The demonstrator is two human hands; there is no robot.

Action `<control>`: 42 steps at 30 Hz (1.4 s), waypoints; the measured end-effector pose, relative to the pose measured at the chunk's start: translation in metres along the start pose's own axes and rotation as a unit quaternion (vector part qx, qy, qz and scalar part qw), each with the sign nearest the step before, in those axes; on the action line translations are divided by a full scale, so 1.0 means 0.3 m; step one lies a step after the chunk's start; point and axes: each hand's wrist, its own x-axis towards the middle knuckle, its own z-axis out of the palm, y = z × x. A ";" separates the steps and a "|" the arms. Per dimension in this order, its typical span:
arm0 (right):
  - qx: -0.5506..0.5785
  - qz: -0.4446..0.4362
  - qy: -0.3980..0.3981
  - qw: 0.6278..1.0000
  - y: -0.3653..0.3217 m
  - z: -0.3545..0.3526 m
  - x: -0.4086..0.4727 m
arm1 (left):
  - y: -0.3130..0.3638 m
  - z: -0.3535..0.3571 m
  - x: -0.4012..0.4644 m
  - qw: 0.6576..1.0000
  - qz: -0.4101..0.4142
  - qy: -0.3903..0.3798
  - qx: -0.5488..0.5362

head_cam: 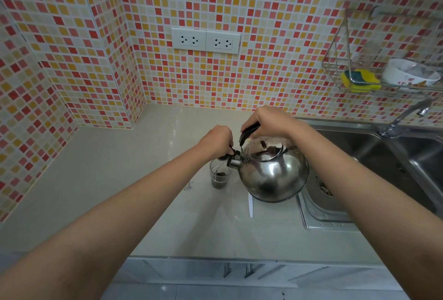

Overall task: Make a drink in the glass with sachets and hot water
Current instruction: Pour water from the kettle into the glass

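Glass (219, 176) sits on the pale, glossy stone countertop (119, 180), right by the sink edge, with dark liquid already in the bottom. The whole corner is mosaic tile in red, orange and cream, with a white double socket (206, 40) up on the back wall. The left hand (217, 141) is curled over the kettle's spout, fingers pinching the little black spout cap (233, 153) just above the glass. The kettle (273, 170) is a rounded, shiny steel one, tipped toward the glass. The right hand (268, 121) is wrapped tight around its black handle (249, 132). Further right is a stainless sink (359, 156) with a chrome tap (405, 117). Above it a wire rack (345, 65) holds a yellow-green sponge (359, 80) and a white bowl (407, 74).
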 end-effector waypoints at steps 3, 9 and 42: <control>-0.001 0.001 -0.001 1.000 -0.003 -0.001 -0.003 | 0.001 0.003 -0.002 1.000 0.002 0.001 0.000; -0.006 -0.001 -0.006 1.000 -0.011 -0.007 -0.008 | 0.000 0.007 -0.004 1.000 0.008 0.002 0.000; 0.001 0.000 -0.002 1.000 -0.018 -0.021 -0.043 | 0.023 0.006 -0.022 1.000 -0.002 0.009 0.011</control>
